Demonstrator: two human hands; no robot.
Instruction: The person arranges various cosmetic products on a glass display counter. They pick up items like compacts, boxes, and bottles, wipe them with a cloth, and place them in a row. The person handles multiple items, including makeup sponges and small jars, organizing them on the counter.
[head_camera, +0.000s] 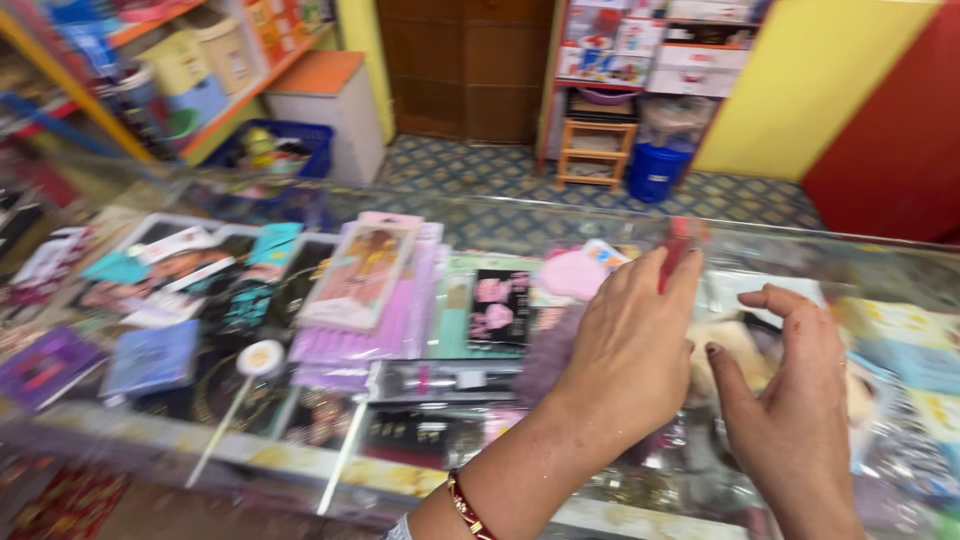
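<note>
While the whole shot is pretty blurry, you can make out the left hand (630, 350) hovering over the glass bench (520, 225), its grip pinched shut on a small red thing (680, 245) held up at the fingertips; can't tell what that thing actually is. Right hand (790, 400) sits just beside it, fingers curled and half open, nothing in it as far as I can see, right above a fluffy cream item (735, 350). Under the glass there's a pink heart-shaped piece (572, 272) near the left hand, plus purple packets (385, 320) further left. A blue bucket (655, 170) stands on the floor behind.
</note>
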